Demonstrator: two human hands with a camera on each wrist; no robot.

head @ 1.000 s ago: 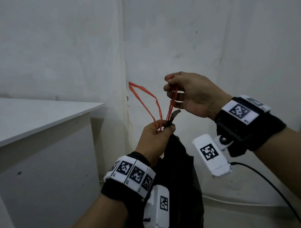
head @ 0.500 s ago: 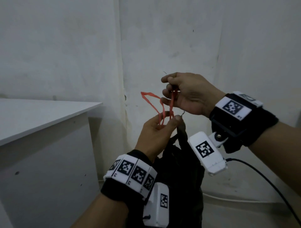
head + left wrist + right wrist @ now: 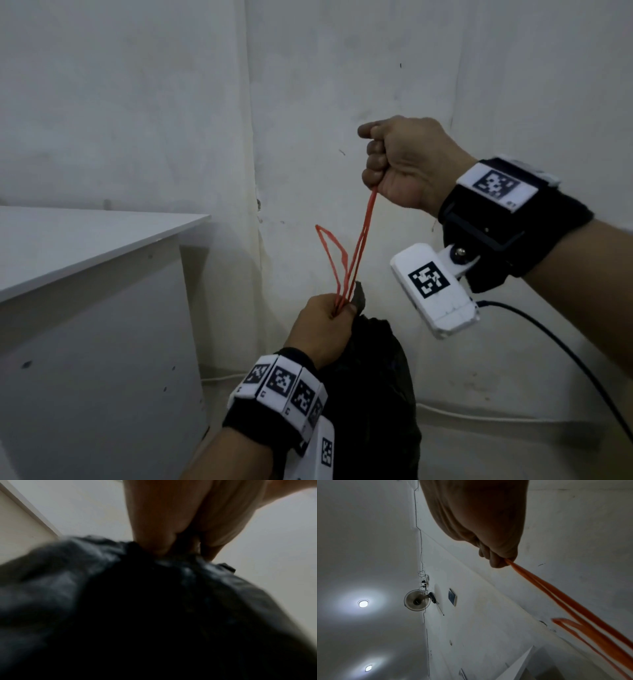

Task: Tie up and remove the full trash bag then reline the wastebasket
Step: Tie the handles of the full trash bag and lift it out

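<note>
Hanging beside the white desk, the black trash bag is gripped at its gathered neck by the left hand; its red drawstring is held taut in the fisted right hand above.

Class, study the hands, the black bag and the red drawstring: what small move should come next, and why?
Probably draw the right hand further up. It grips one taut loop of the red drawstring, while the left hand pinches the neck of the black trash bag; a second loop hangs slack, so the tie looks unfinished.
</note>
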